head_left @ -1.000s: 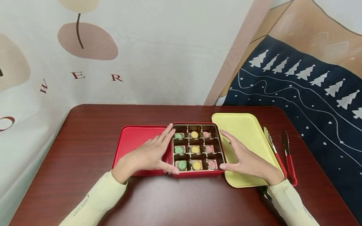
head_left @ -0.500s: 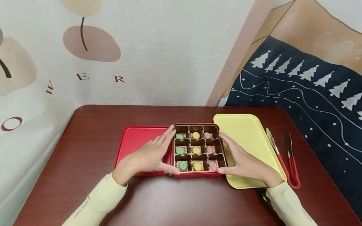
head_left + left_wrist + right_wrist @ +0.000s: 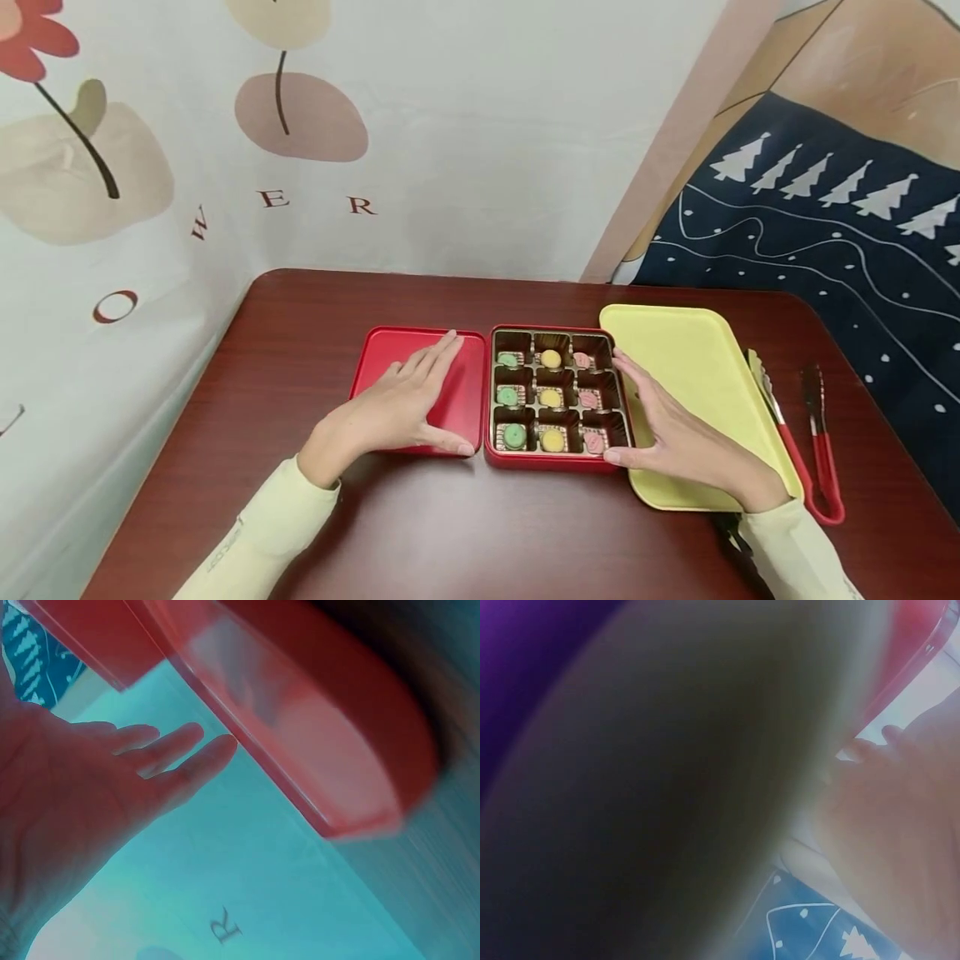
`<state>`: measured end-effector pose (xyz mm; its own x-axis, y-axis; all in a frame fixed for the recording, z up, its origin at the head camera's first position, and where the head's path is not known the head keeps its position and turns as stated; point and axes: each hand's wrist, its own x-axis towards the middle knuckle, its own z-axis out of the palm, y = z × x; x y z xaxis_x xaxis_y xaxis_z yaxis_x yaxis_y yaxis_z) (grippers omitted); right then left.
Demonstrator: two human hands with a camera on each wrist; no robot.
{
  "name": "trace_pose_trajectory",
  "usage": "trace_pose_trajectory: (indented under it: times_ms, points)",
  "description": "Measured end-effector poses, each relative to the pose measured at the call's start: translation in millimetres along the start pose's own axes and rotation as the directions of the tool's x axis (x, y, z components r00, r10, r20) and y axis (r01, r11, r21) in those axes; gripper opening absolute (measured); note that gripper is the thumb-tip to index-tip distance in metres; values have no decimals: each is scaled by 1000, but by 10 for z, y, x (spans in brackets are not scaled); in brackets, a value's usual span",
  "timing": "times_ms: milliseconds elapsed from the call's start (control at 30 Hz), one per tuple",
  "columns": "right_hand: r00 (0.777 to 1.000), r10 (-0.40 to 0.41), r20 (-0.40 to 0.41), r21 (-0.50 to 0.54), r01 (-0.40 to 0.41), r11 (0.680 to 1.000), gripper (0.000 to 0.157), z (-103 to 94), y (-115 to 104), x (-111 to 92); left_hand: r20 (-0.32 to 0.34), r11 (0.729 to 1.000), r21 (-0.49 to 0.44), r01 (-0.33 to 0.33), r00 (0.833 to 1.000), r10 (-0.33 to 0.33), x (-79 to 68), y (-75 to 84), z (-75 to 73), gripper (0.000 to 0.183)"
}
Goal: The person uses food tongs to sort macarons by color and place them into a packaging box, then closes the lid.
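A red box [image 3: 517, 459] sits on the table, its dark divided insert holding several small round sweets: green ones [image 3: 514, 436] at left, yellow ones [image 3: 552, 440] in the middle, pink ones [image 3: 595, 442] at right. My left hand [image 3: 397, 408] is spread over the red lid [image 3: 467, 400] beside the box, fingers straight and holding nothing. In the left wrist view its fingertips come right up to the edge of a red piece. At the box's right side, my right hand [image 3: 678, 437] has fingertips along the rim and thumb at the front corner.
A yellow tray [image 3: 678, 350] lies under and beyond my right hand. Further right are tongs [image 3: 823, 450] with red handles. A dark object [image 3: 731, 533] shows partly by my right sleeve. The right wrist view is largely blocked by a blurred dark shape.
My left hand has come away from the box's left side and is now over the lid. My right hand stays by the box's right side. The head view has swung a little left.
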<state>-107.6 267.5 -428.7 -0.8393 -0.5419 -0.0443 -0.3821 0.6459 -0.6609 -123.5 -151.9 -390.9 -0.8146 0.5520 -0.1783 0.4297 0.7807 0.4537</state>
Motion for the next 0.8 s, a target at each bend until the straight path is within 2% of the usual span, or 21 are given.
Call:
trace_pose_trajectory:
  times_ms: [200,433,700,800]
  points:
    - [1000,-8,4,11,8,1000,118,-12,-15,15,-28,999,-12,39,999,-39,-137,-153,-78,140]
    - [1000,-19,-6,8,19,1000,116,-18,-23,-30,-53,997,-19,81,995,-82,-213,-258,-125,139]
    - [997,-68,-26,8,68,998,115,6,-27,-33,-95,993,24,119,989,-116,-274,-426,-163,117]
    - [997,-75,-29,10,76,997,115,23,-33,-13,-134,983,75,168,979,-157,-299,-475,-181,111]
